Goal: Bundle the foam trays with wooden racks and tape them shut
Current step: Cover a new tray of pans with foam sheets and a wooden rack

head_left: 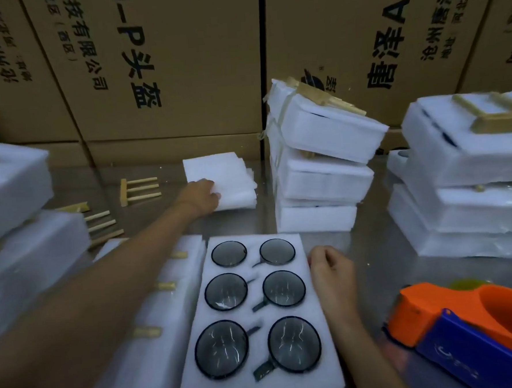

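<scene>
The foam tray (257, 313) with six glass cups lies lengthwise away from the person on the desk (373, 264). Beyond its far end, slightly left, sits the stack of foam sheets (227, 180). The left hand (201, 195) is on that stack, its grip clamped on the near-left corner. The right hand (331, 274), loosely curled and holding nothing, rests against the tray's right edge. Judging by this, the sheet must travel straight back toward the tray as a cover.

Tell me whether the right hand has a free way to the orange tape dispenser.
Probably yes. The right hand rests at the foam tray's right edge holding nothing, and the tape dispenser lies just to its right with only bare table between them.
</scene>
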Demonstrator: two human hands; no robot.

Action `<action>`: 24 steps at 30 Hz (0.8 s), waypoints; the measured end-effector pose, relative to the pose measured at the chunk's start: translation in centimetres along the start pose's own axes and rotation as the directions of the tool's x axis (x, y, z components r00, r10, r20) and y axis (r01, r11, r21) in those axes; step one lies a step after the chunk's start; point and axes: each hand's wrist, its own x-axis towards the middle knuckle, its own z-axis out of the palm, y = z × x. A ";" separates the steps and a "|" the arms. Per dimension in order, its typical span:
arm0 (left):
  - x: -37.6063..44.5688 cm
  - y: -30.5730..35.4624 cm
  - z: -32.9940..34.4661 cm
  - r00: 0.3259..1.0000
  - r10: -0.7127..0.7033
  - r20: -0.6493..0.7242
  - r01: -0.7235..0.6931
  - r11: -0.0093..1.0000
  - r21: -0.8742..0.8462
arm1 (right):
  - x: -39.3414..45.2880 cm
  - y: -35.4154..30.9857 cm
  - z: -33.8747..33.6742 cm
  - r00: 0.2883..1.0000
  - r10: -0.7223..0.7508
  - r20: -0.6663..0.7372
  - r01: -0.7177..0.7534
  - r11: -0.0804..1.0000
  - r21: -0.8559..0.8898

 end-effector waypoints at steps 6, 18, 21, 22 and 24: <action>-2.5 1.1 -3.0 0.967 -0.020 -0.255 -0.042 0.971 -0.237 | 0.0 0.3 -0.1 1.000 0.016 0.019 -0.017 0.999 0.039; -26.9 3.1 -5.0 0.760 0.559 -0.331 -0.561 0.822 0.099 | -1.6 -0.7 -1.5 0.992 0.081 0.100 -0.100 0.976 0.195; -29.5 2.7 -3.6 0.737 0.629 -0.248 -0.615 0.776 0.141 | -1.6 -1.1 -1.8 0.970 0.190 0.153 -0.231 0.920 0.317; -30.1 2.5 -3.3 0.731 0.638 -0.242 -0.624 0.769 0.140 | -1.6 -1.2 -1.8 0.962 0.201 0.184 -0.253 0.908 0.334; -30.8 2.1 -3.0 0.733 0.644 -0.217 -0.640 0.762 0.098 | -1.7 -1.3 -2.0 0.954 0.158 0.253 -0.236 0.918 0.318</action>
